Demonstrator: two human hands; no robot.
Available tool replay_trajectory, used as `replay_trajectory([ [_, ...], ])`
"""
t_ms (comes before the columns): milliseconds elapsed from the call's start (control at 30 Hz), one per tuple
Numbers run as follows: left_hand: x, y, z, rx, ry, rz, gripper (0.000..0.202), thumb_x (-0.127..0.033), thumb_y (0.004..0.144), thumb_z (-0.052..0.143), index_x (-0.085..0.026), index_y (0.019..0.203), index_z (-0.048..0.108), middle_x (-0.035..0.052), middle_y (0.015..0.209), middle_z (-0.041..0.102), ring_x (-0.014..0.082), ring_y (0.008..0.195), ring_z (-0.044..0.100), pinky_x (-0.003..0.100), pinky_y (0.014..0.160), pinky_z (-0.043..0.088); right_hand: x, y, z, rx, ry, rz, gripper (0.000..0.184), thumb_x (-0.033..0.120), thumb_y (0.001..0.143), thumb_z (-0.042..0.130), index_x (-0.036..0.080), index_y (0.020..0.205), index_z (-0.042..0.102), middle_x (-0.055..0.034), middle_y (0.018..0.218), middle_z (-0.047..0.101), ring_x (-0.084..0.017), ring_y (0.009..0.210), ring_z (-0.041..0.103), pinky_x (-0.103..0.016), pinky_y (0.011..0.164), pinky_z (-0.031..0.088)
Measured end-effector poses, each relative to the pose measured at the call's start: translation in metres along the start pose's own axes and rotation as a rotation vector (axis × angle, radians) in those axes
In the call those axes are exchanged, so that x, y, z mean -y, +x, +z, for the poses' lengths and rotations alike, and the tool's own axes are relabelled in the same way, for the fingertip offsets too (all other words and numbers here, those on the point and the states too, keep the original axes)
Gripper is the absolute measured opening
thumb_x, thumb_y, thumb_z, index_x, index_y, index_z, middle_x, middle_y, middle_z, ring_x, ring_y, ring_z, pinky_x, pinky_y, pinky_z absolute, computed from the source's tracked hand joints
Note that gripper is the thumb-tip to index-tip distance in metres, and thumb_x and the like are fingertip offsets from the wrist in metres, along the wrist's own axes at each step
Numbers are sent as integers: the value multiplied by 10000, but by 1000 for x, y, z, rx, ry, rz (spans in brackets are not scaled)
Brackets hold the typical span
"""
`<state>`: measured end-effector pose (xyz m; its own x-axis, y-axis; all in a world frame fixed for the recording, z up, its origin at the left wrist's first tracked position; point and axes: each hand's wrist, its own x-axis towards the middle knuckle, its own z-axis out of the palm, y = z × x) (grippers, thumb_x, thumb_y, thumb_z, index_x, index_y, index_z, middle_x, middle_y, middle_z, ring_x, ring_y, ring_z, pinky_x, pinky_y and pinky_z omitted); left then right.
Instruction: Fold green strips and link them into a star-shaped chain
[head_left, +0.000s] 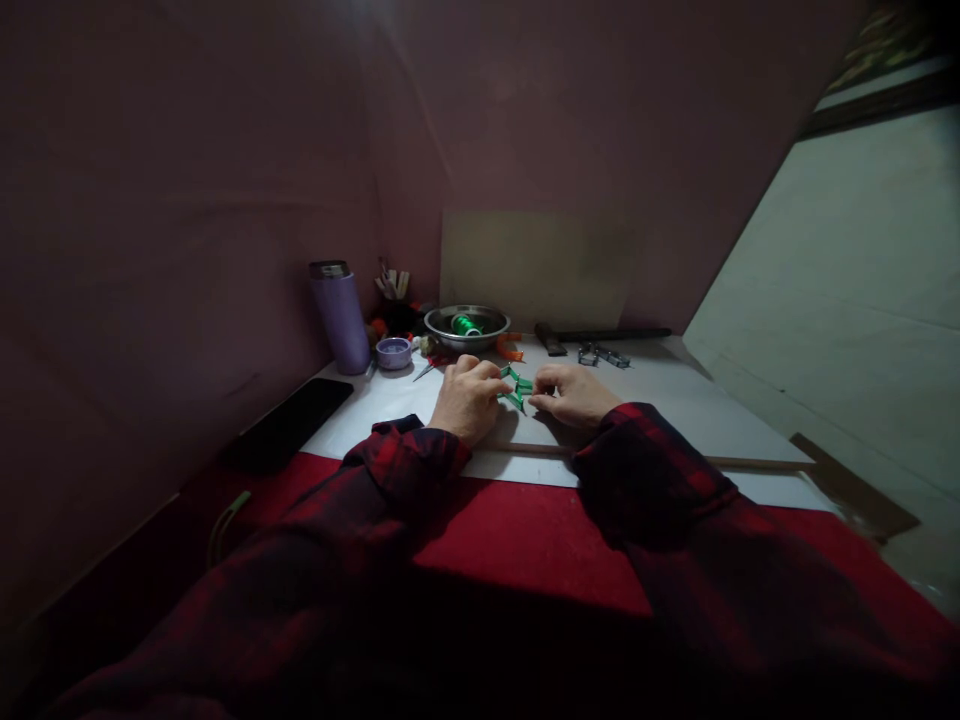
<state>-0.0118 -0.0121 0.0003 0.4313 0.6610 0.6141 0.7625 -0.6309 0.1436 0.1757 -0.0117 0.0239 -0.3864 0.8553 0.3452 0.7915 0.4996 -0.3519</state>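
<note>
A small green piece (516, 387), made of narrow folded green strips, is held over the white board (675, 400) between both hands. My left hand (469, 397) has its fingers curled and pinches the piece's left side. My right hand (574, 394) pinches its right end with closed fingers. Both wrists rest on the board, in red plaid sleeves.
Behind the hands stand a metal bowl (466, 326) with a green spool (465, 324), a purple tumbler (341, 316), a small purple lid (394, 352), scissors (429, 368), orange-handled pliers (510, 347), metal clips (602, 355) and a dark tool (600, 336). A black phone (289, 422) lies left. A wooden stick (750, 462) crosses the board.
</note>
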Motion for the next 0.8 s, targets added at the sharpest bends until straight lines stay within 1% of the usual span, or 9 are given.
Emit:
replay_trajectory([
  [167,-3,-3,5,38,11,59,237,-191,823,521,-279,894,730,25,1031,668,216,1001,445,393,855,365,-3,-2,-2,-23,-69,-29,134,212,731,592,178,604,562,-27,743,568,-142,696,493,-271,658,368],
  [300,-6,-4,4,72,11,68,229,-240,846,513,-283,920,725,19,1052,672,217,994,450,392,844,367,-7,0,-3,-36,-118,-106,117,196,738,580,184,624,560,-43,790,578,-166,778,509,-281,701,375],
  [400,-8,-4,2,82,10,58,230,-244,851,509,-285,909,728,26,1035,676,214,976,460,395,832,373,-11,5,-4,-42,-164,-143,114,124,737,526,185,644,552,-58,839,583,-181,849,512,-283,720,373],
  [533,-8,-4,3,81,0,52,220,-235,846,519,-285,899,727,30,1020,672,209,973,463,394,847,381,-13,15,-4,-11,-236,-156,168,41,700,468,187,678,549,-64,851,577,-182,858,506,-277,710,370],
  [667,-5,-3,6,86,12,45,277,-162,831,504,-288,975,704,35,1036,647,210,980,456,386,844,389,-15,23,-1,3,-256,-141,160,65,731,466,193,705,558,-70,865,579,-188,862,507,-282,713,379],
  [733,-5,-3,6,86,22,39,302,-155,827,494,-290,1010,694,47,1042,624,217,982,447,391,838,395,-16,27,0,-13,-252,-145,149,85,753,468,192,718,565,-75,887,580,-191,882,508,-284,715,385],
  [800,-5,-3,6,91,31,27,300,-166,827,491,-293,1003,699,59,1030,603,225,979,438,399,834,398,-17,30,1,-31,-260,-159,138,96,762,475,189,725,571,-78,906,578,-191,899,506,-284,713,387],
])
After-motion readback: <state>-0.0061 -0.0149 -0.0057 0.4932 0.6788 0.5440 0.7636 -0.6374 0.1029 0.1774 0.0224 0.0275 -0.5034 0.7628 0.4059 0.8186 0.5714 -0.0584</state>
